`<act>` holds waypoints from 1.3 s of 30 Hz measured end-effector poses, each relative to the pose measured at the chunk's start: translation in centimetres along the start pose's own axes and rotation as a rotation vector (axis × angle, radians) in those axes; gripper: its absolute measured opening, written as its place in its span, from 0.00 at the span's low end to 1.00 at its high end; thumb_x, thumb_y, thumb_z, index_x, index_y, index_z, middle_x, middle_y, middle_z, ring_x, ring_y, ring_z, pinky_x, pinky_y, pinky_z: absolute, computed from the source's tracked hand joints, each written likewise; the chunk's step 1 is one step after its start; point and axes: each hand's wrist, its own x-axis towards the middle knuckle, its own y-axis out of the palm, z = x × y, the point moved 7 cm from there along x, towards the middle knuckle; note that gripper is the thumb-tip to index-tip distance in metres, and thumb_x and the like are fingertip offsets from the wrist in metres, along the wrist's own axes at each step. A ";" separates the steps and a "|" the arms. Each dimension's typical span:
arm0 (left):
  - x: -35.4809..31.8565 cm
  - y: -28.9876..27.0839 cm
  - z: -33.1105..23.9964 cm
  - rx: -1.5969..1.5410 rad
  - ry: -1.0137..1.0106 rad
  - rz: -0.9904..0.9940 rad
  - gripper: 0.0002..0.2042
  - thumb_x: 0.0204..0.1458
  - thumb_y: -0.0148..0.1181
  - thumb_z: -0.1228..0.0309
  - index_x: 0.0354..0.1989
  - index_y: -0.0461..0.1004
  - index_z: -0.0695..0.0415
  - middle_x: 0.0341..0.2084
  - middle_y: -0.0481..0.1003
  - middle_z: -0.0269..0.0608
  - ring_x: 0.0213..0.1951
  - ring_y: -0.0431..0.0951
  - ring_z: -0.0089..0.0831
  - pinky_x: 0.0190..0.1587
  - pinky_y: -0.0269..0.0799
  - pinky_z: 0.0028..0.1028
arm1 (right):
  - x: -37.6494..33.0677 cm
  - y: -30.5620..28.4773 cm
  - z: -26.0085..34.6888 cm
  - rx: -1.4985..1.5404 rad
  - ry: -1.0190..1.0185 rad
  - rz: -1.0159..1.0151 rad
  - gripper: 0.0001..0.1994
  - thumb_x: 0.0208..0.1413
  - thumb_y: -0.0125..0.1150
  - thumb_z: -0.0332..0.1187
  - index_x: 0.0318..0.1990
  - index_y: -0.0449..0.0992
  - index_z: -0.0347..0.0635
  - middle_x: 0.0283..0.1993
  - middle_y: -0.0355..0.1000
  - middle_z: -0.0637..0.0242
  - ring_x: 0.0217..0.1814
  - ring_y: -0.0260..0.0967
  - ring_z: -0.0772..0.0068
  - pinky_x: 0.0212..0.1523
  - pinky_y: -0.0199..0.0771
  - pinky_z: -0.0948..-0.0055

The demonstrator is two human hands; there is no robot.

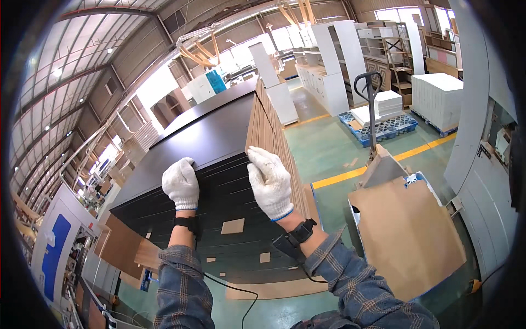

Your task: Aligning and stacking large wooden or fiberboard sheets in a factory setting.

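- Left hand in a white glove grips the near edge of the top dark panel.
- Right hand, gloved too, lies on the stack of dark panels at the near corner.
- Brown cardboard sheet lies to the right.
- Pallet jack stands beside a blue pallet, probably holding white boards.

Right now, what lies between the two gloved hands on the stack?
Head view: only the bare near edge of the top dark panel lies between the left hand and right hand.
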 end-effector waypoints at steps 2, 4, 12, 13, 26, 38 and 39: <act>-0.1 0.4 -0.1 0.003 -0.003 0.007 0.21 0.70 0.49 0.63 0.30 0.86 0.57 0.31 0.86 0.44 0.36 0.86 0.46 0.47 0.78 0.42 | 0.0 -0.2 -0.1 0.009 -0.021 0.001 0.16 0.57 0.69 0.20 0.54 0.86 0.39 0.56 0.83 0.53 0.59 0.79 0.51 0.62 0.79 0.60; -0.1 0.4 -0.1 0.010 -0.004 0.012 0.21 0.70 0.49 0.63 0.31 0.87 0.57 0.31 0.86 0.44 0.36 0.86 0.46 0.47 0.78 0.42 | 0.1 -0.3 -0.2 -0.006 -0.030 0.007 0.16 0.57 0.69 0.20 0.54 0.86 0.39 0.56 0.83 0.53 0.59 0.79 0.51 0.62 0.79 0.60; -0.1 0.6 0.1 -0.002 -0.025 0.030 0.21 0.71 0.48 0.62 0.32 0.87 0.56 0.32 0.86 0.44 0.38 0.86 0.46 0.48 0.78 0.42 | 0.2 -0.6 -0.2 -0.045 -0.082 0.040 0.16 0.58 0.69 0.24 0.55 0.85 0.39 0.55 0.83 0.54 0.59 0.79 0.49 0.63 0.77 0.58; -0.1 0.8 0.1 -0.008 -0.021 0.030 0.21 0.71 0.48 0.62 0.32 0.87 0.56 0.32 0.86 0.44 0.38 0.86 0.46 0.48 0.78 0.42 | 0.1 -0.7 0.0 -0.092 -0.105 0.088 0.18 0.59 0.69 0.26 0.58 0.83 0.40 0.57 0.82 0.52 0.60 0.79 0.48 0.63 0.76 0.57; 0.0 1.3 0.1 0.014 -0.034 0.110 0.19 0.69 0.48 0.61 0.34 0.85 0.53 0.34 0.86 0.43 0.39 0.85 0.46 0.50 0.77 0.42 | -32.4 -22.0 -11.6 -0.489 0.426 1.831 0.19 0.60 0.61 0.40 0.55 0.82 0.43 0.47 0.83 0.48 0.47 0.82 0.40 0.51 0.82 0.47; -0.2 0.1 -9.7 -0.112 0.027 0.182 0.15 0.63 0.64 0.61 0.49 0.84 0.60 0.47 0.85 0.50 0.52 0.83 0.50 0.61 0.74 0.44 | -33.1 -68.8 -12.3 -1.311 1.221 1.466 0.20 0.55 0.63 0.48 0.48 0.89 0.48 0.52 0.84 0.51 0.56 0.81 0.43 0.59 0.81 0.51; 0.1 0.5 -11.0 -0.098 0.057 0.179 0.16 0.61 0.66 0.60 0.48 0.83 0.60 0.46 0.85 0.49 0.51 0.83 0.49 0.60 0.75 0.44 | -32.5 -70.0 -11.4 -1.316 1.222 1.469 0.20 0.55 0.63 0.48 0.48 0.89 0.48 0.52 0.84 0.51 0.56 0.81 0.43 0.59 0.81 0.51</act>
